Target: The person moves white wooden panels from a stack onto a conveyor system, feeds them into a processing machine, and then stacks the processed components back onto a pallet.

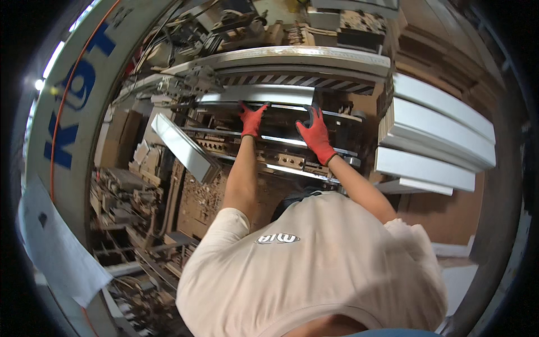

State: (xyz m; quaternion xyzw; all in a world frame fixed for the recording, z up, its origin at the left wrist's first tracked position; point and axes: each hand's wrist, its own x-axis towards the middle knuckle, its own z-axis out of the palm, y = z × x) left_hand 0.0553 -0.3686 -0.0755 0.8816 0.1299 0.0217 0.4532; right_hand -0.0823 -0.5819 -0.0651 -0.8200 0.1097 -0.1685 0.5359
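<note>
**Both gloved hands on the white panel at the machine**

Right, here the person leans well forward over the machine, both arms stretched out ahead. The left hand, in a red glove, has its fingers hooked over the near edge of a long white panel lying flat across the top of the machine. The right hand, gloved in red too, grips the same panel at its right end, fingers curled up over the edge. Just right of the hands, a stack of white panels sits piled high. Off to the left, another white strip leans at a tilt against the frame. Brown cardboard scraps clutter the space below it.
</note>
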